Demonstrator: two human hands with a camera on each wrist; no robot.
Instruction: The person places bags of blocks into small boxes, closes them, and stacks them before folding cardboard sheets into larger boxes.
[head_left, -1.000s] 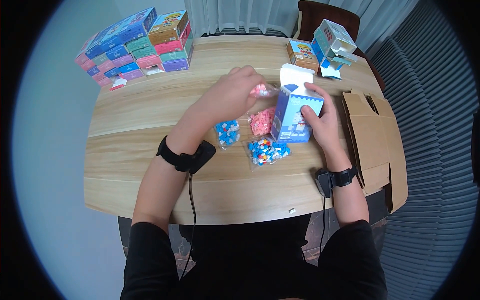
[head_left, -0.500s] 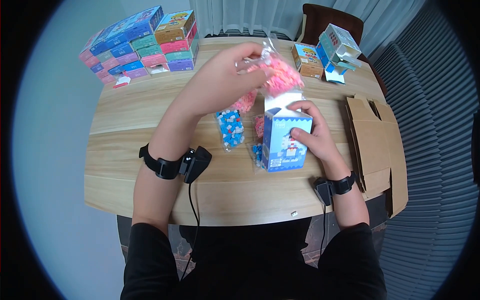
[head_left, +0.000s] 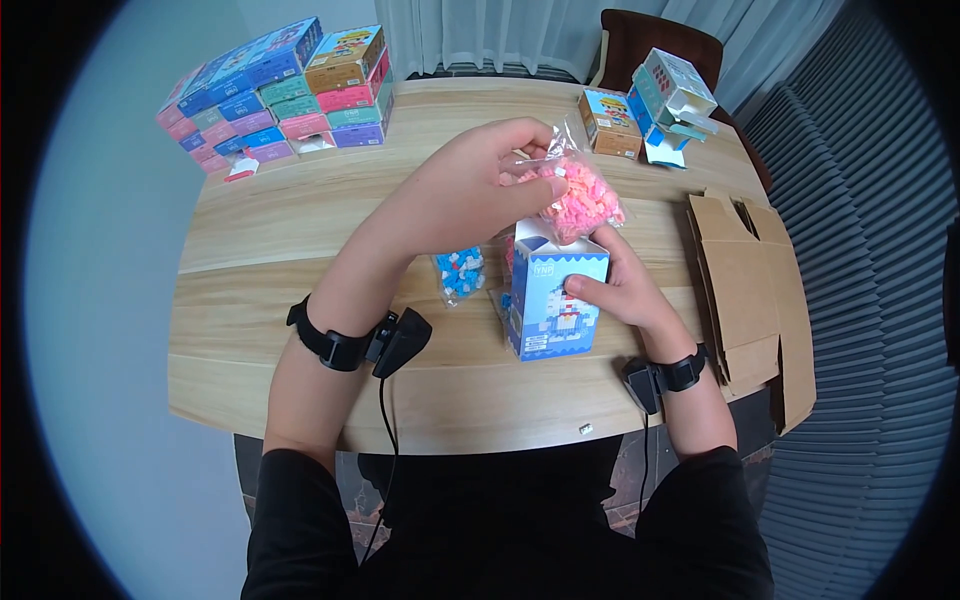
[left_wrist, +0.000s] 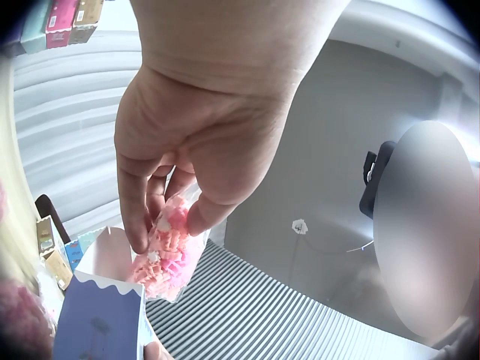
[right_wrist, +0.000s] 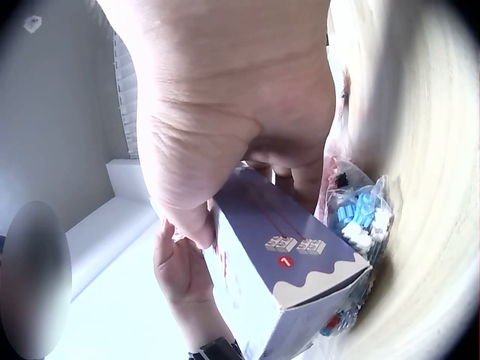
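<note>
Pink brick bag (head_left: pixel 588 205) is pinched between thumb and fingers of our left hand (head_left: pixel 480 190), while our right hand (head_left: pixel 632 285) grips the blue box (head_left: pixel 555 315), thumb on its front. We have the bag right of the left hand, at the box's open far end and in front of the raised flap. The box's long axis runs up and away from us; whether its base touches the table (head_left: pixel 480 400), we cannot tell. Left of it lies a blue brick bag (head_left: pixel 461 272); flattened cardboard (head_left: pixel 748 300) lies far right, stacked boxes (head_left: pixel 285 95) far left.
</note>
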